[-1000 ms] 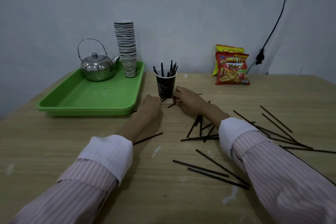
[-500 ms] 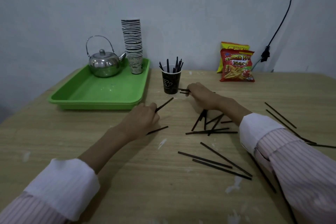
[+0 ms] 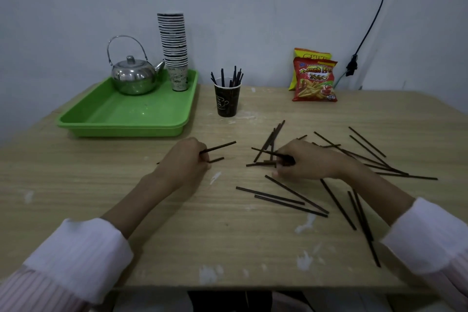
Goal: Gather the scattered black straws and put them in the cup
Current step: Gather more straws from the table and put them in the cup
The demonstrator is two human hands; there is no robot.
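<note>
A dark paper cup (image 3: 227, 100) stands upright at the back middle of the wooden table, with several black straws sticking out of it. Many more black straws (image 3: 293, 194) lie scattered over the right half of the table. My left hand (image 3: 183, 159) rests on the table in front of the cup, closed on a black straw (image 3: 221, 146) that points up and to the right; a second straw end shows just below it. My right hand (image 3: 307, 162) lies over a crossed pile of straws, its fingers pinching one straw (image 3: 263, 151).
A green tray (image 3: 126, 115) at the back left carries a steel kettle (image 3: 134, 76) and a tall stack of paper cups (image 3: 174, 53). Two snack bags (image 3: 315, 78) lean against the wall at the back right. A black cable (image 3: 367, 30) hangs down the wall.
Both hands have pulled back from the cup toward me. My left hand now holds a straw; my right hand has moved down onto the pile and pinches a straw there.
</note>
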